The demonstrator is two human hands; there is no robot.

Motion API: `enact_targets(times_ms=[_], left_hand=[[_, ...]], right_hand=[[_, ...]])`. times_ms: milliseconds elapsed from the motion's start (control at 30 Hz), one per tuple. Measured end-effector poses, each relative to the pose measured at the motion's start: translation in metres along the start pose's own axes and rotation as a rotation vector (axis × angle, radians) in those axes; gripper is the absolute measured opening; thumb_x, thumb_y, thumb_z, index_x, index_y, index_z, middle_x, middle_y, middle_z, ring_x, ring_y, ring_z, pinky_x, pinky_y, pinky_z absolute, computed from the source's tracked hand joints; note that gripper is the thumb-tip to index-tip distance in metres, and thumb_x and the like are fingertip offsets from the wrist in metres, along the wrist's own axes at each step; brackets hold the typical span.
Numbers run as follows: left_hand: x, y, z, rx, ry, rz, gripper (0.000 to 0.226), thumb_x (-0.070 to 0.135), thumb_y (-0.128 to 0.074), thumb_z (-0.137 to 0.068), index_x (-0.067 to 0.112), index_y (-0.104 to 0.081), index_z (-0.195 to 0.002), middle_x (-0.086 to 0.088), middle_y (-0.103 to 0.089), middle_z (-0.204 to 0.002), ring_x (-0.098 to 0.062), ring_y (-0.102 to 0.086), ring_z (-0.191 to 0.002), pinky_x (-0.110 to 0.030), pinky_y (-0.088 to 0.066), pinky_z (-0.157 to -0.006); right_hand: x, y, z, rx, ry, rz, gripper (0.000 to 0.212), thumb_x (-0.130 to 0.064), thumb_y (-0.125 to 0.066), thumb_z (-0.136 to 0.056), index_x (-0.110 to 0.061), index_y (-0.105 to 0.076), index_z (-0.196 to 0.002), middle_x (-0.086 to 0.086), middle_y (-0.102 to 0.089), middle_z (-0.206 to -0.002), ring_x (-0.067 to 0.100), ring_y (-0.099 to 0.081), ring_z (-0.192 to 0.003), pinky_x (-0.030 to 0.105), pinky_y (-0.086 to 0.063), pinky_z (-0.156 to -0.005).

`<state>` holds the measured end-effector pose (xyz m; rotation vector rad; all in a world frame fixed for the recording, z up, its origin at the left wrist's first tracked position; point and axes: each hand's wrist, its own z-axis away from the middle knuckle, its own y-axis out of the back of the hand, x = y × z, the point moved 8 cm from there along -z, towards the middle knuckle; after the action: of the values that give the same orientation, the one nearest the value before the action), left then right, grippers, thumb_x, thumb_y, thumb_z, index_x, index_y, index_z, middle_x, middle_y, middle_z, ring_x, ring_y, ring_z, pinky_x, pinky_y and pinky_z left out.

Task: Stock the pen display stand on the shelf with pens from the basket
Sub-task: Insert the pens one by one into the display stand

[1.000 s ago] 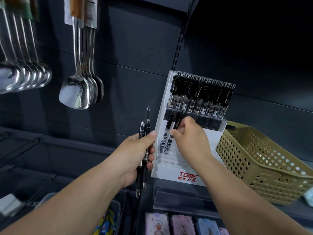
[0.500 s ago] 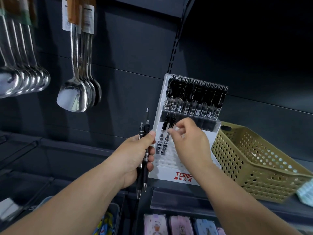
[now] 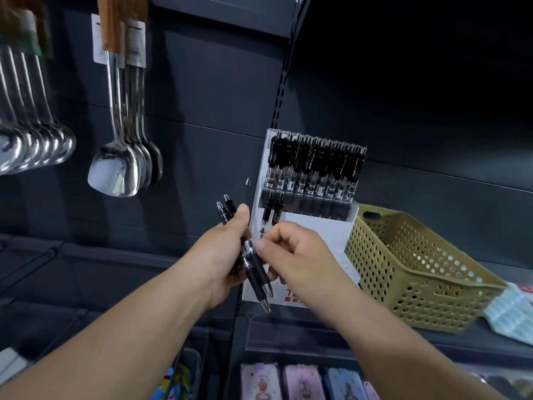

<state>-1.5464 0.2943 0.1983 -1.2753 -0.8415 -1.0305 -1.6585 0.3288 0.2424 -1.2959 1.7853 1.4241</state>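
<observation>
The left hand (image 3: 222, 255) grips two black click pens (image 3: 255, 272), tips pointing down, in front of the white tiered pen display stand (image 3: 317, 226) on the dark shelf (image 3: 317, 333). The right hand (image 3: 297, 255), fingers curled, pinches one of them at its middle. The tan perforated plastic basket (image 3: 418, 284) sits just right of the stand.

Glossy black plastic pens (image 3: 255, 267), smooth white plastic display stand (image 3: 317, 226), perforated tan plastic basket (image 3: 418, 272), shiny metal spoons (image 3: 115, 168) with wooden handles, matt dark shelf (image 3: 317, 333)
</observation>
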Motion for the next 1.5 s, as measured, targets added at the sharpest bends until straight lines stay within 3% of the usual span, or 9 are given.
enact_targets(times_ms=[133,267,400,567,667,767,867,1200,1500], left_hand=[[0.001,-0.009,0.004,-0.022,-0.037,-0.091,0.047,0.059,-0.049,-0.090,0.013,-0.057,-0.090,-0.003,-0.062,-0.067,-0.018,-0.058,-0.057,-0.036,-0.055,-0.068],[0.002,-0.010,0.004,-0.002,-0.078,-0.150,0.050,0.062,-0.044,-0.090,0.014,-0.053,-0.078,0.000,-0.051,-0.060,-0.013,-0.046,-0.051,-0.028,-0.042,-0.055],[0.005,-0.005,-0.001,0.058,-0.093,-0.178,0.046,0.057,-0.046,-0.092,0.014,-0.050,-0.076,-0.002,-0.051,-0.067,-0.015,-0.046,-0.057,-0.029,-0.043,-0.057],[0.005,-0.007,-0.005,0.050,-0.067,-0.142,0.042,0.054,-0.049,-0.093,0.016,-0.051,-0.077,0.001,-0.052,-0.070,-0.012,-0.047,-0.054,-0.029,-0.044,-0.055],[0.005,-0.011,-0.008,0.037,-0.065,-0.146,0.041,0.055,-0.049,-0.092,0.016,-0.050,-0.078,0.002,-0.052,-0.068,-0.012,-0.047,-0.054,-0.028,-0.045,-0.056],[0.005,-0.011,-0.010,0.030,-0.063,-0.138,0.040,0.054,-0.050,-0.092,0.017,-0.051,-0.077,0.003,-0.052,-0.067,-0.012,-0.047,-0.055,-0.027,-0.045,-0.057],[0.002,-0.011,-0.012,0.022,-0.060,-0.131,0.039,0.054,-0.051,-0.092,0.018,-0.053,-0.077,0.003,-0.053,-0.067,-0.012,-0.048,-0.056,-0.028,-0.045,-0.060],[-0.004,-0.004,-0.015,0.004,-0.050,-0.139,0.041,0.055,-0.050,-0.092,0.019,-0.052,-0.073,0.003,-0.052,-0.065,-0.014,-0.048,-0.056,-0.030,-0.042,-0.062],[-0.006,-0.007,-0.011,-0.013,-0.025,-0.117,0.039,0.055,-0.052,-0.091,0.020,-0.052,-0.074,0.004,-0.052,-0.064,-0.012,-0.046,-0.055,-0.029,-0.042,-0.059]], right_hand=[[0.010,-0.004,0.001,-0.111,-0.113,0.020,0.017,-0.018,-0.072,-0.086,-0.011,-0.058,-0.092,-0.002,-0.055,-0.059,0.010,-0.051,-0.054,0.019,-0.041,-0.051],[0.003,0.014,0.002,-0.101,-0.116,0.091,0.021,-0.019,-0.068,-0.090,-0.023,-0.058,-0.107,0.008,-0.071,-0.082,0.031,-0.065,-0.072,0.043,-0.055,-0.069],[0.002,0.056,-0.008,0.122,-0.091,0.139,0.034,-0.024,-0.063,-0.093,-0.029,-0.054,-0.125,-0.007,-0.073,-0.088,0.016,-0.065,-0.070,0.024,-0.051,-0.062],[0.022,0.077,-0.036,0.300,-0.068,0.140,0.019,-0.017,-0.062,-0.094,-0.017,-0.060,-0.113,-0.001,-0.065,-0.084,0.017,-0.064,-0.075,0.041,-0.059,-0.072],[0.029,0.073,-0.046,0.307,-0.047,0.200,0.007,-0.016,-0.060,-0.095,-0.016,-0.060,-0.103,-0.004,-0.058,-0.082,0.016,-0.064,-0.078,0.033,-0.059,-0.070],[0.035,0.064,-0.050,0.288,-0.038,0.283,0.008,-0.016,-0.060,-0.095,-0.011,-0.056,-0.089,0.002,-0.054,-0.076,0.012,-0.045,-0.059,0.021,-0.041,-0.046],[0.043,0.054,-0.052,0.255,-0.061,0.299,0.012,-0.017,-0.062,-0.093,-0.012,-0.055,-0.084,0.002,-0.055,-0.073,0.011,-0.042,-0.056,0.022,-0.036,-0.049],[0.054,0.043,-0.049,0.233,-0.157,0.607,0.030,-0.043,-0.070,-0.086,-0.020,-0.052,-0.096,-0.011,-0.055,-0.080,0.010,-0.056,-0.075,0.029,-0.042,-0.061],[0.043,0.058,-0.045,0.259,-0.102,0.512,0.022,-0.041,-0.056,-0.095,-0.021,-0.059,-0.104,-0.011,-0.056,-0.085,0.007,-0.054,-0.073,0.025,-0.038,-0.056]])
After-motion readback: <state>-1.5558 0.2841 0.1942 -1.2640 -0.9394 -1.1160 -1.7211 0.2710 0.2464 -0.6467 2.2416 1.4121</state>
